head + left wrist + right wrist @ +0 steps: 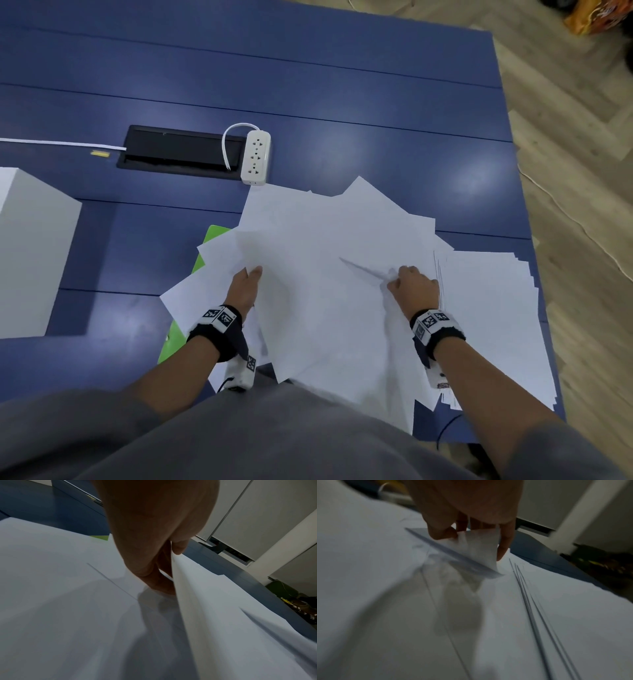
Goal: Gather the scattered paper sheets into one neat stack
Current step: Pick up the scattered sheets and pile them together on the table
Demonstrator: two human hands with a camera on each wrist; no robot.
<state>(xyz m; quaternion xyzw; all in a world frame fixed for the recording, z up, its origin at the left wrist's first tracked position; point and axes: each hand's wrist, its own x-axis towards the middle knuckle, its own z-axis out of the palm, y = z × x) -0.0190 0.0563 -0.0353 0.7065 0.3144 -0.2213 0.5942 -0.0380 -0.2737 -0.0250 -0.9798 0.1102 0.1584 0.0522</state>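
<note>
Several white paper sheets (329, 246) lie fanned in a loose pile on the blue table (308, 96), near its front edge. A more even stack of sheets (489, 325) lies at the right, its edges slightly offset. My left hand (248, 277) pinches the raised left edge of a sheet (188, 588) between thumb and fingers. My right hand (407, 279) pinches a lifted, creased corner of a sheet (476, 547) near the stack's left edge. A green folder (205, 253) shows under the pile at the left.
A white power strip (255, 157) with its cord lies just behind the papers, beside a black cable tray (178, 150) set in the table. A white box (30, 246) stands at the left. The table's right edge borders wooden floor (575, 171).
</note>
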